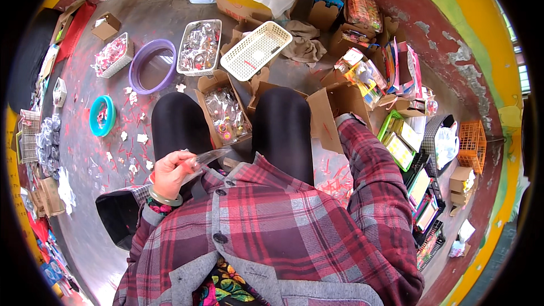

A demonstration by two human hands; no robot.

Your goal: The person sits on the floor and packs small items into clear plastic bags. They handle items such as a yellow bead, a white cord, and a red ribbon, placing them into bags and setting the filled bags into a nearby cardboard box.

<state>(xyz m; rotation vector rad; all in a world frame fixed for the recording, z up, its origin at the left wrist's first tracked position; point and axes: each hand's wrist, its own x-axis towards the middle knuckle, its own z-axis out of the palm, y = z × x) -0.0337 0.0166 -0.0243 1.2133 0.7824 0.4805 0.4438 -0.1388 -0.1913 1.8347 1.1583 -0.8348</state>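
Above my left thigh, my left hand [171, 173] pinches a clear plastic bag [211, 156] that looks flat. My right arm, in a plaid sleeve [368, 153], reaches forward to an open cardboard box [328, 127] beside my right knee. The right hand itself is hidden at the box, so its fingers and anything in them do not show. Between my knees stands a cardboard box [203, 93] holding several small clear-wrapped items [226, 110].
Ahead are a white basket [186, 37] of wrapped pieces, a cream basket [249, 59], a purple basin [134, 71] and a turquoise basin [92, 118]. Cartons of packaged goods [362, 8] line the right wall, near an orange crate [471, 147]. Red and white scraps litter the floor.
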